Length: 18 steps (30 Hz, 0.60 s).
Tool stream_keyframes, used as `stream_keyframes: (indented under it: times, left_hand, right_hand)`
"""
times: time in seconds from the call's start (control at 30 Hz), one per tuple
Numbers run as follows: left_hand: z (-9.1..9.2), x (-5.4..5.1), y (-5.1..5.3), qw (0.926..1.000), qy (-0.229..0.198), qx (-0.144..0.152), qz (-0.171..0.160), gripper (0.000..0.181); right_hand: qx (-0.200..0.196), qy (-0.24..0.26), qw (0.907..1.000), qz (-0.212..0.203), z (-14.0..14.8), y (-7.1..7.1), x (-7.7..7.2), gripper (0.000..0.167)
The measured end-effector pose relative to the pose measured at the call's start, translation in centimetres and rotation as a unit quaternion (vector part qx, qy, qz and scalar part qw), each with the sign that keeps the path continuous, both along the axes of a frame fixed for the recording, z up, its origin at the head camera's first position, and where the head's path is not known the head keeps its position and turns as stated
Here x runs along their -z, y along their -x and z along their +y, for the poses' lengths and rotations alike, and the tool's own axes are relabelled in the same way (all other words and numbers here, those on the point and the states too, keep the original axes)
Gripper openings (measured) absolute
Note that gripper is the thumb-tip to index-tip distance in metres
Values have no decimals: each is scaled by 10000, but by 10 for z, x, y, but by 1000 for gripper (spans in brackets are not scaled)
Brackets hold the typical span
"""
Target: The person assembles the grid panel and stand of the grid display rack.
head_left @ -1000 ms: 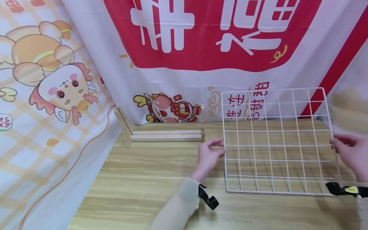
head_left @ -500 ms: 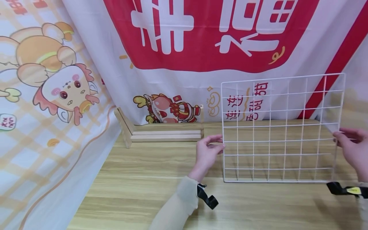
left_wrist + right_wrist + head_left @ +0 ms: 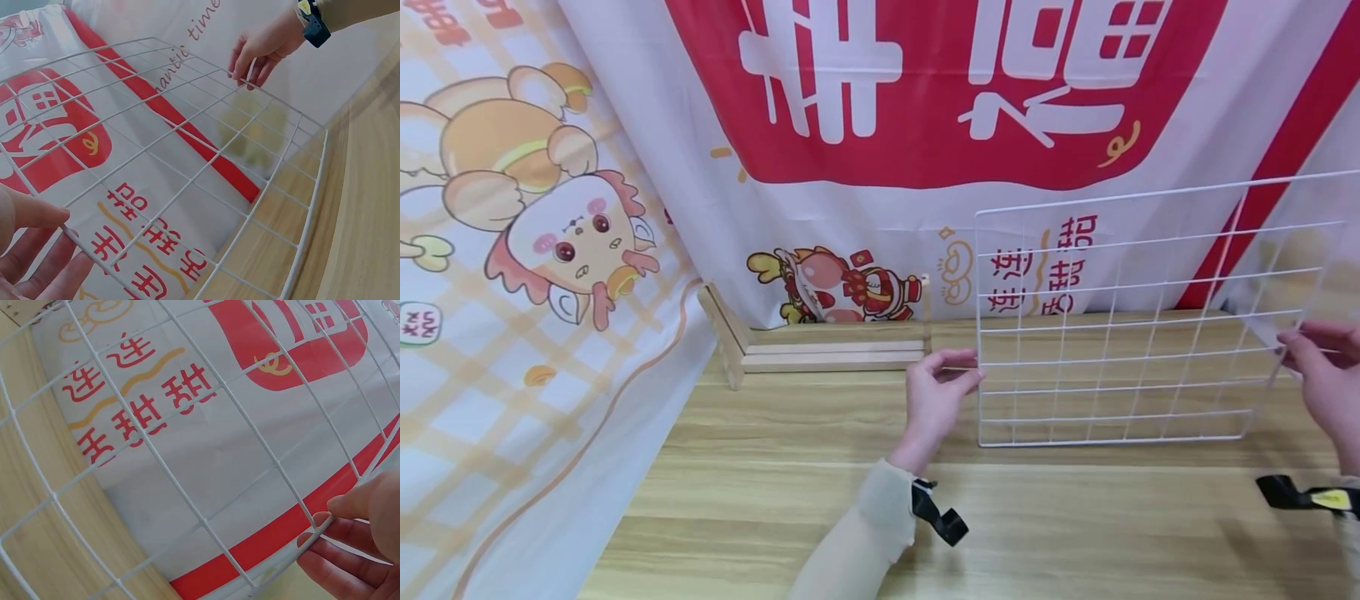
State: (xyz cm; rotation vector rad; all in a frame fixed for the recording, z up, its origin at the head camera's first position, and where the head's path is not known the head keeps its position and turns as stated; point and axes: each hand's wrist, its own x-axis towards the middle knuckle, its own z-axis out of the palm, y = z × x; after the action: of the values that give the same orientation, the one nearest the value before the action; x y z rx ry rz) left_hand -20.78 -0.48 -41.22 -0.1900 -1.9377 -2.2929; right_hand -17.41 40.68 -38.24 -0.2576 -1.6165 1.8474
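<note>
In the head view a white wire grid panel (image 3: pixel 1111 362) stands tilted above the wooden table, its upper edge leaning toward the back cloth. My left hand (image 3: pixel 931 400) pinches its left edge between thumb and fingers. At the opposite side my right hand (image 3: pixel 1330 371) grips the right edge, also with thumb and fingertips. The left wrist view shows the left hand (image 3: pixel 37 244) near and the right hand (image 3: pixel 269 53) across the grid. Close up in the right wrist view, the thumb and fingers of the right hand (image 3: pixel 362 540) hold the edge wire.
A pale wooden stand (image 3: pixel 835 363) with upright end pieces sits at the back left of the table (image 3: pixel 737 500). Printed cloth with red lettering (image 3: pixel 820 75) hangs behind, and a cartoon-patterned cloth (image 3: pixel 542 242) covers the left side. Each wrist wears a black strap.
The grid has been raised and tilted more upright; its bottom edge has moved up and back, and its upper right corner now passes the view's edge. Both hands keep their hold.
</note>
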Motion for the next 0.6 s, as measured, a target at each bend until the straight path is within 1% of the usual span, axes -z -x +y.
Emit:
stream_keyframes:
  times: [0.03, 0.07, 0.13, 0.23, 0.27, 0.37, 0.43, 0.5, 0.6]
  left_hand:
    - [-1, -1, 0, 10000, 35, -28, 19, 27]
    - [-1, -2, 0, 9999, 87, -70, 43, 27]
    - [-2, -3, 0, 9997, 188, -139, 99, 27]
    - [-4, -5, 0, 9991, 268, -225, 225, 26]
    - [-5, -5, 0, 9989, 282, -241, 282, 25]
    - [-6, -6, 1, 9982, 259, -270, 460, 24]
    - [-7, -6, 1, 9978, 241, -276, 561, 23]
    - [-7, -6, 2, 9974, 220, -275, 623, 23]
    - [-8, -5, 2, 9975, 182, -253, 626, 22]
  right_hand:
    - [48, -116, 9999, -64, 0, 0, -1, 27]
    - [102, -131, 9998, -72, -1, 1, -1, 27]
    - [105, -9, 9999, 16, -3, 2, -1, 26]
    - [229, -3, 9997, 73, -5, 4, -1, 24]
    - [247, 108, 9995, 137, -7, 4, -2, 23]
    - [452, -147, 9989, -23, -8, 6, -3, 21]
    - [503, -235, 9984, -114, -9, 6, -4, 20]
    - [481, -219, 9986, -78, -9, 6, -3, 21]
    - [251, 3, 9996, 107, -9, 4, -1, 21]
